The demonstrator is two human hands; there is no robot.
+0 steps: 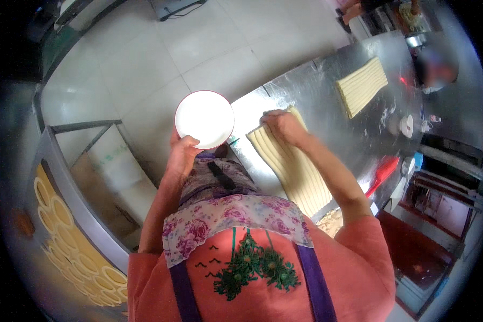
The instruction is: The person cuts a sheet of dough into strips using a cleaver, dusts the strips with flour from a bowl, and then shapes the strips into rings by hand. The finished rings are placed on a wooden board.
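My left hand grips a white bowl with a red rim, its thumb over the edge. The bowl's inside is too bright to show any contents. Over the far end of a sheet of dough strips is my right hand, its fingers closed and pointing down. Whether they pinch the dough or some small thing is hidden. The pale yellow strips lie side by side on the metal table. A thin dark edge runs along the sheet's far left end.
Farther right on the table lies a second block of dough strips. Beyond it are a small white bowl and a red object. At left stands a metal-framed rack with several pale rings. Another person is at the far right.
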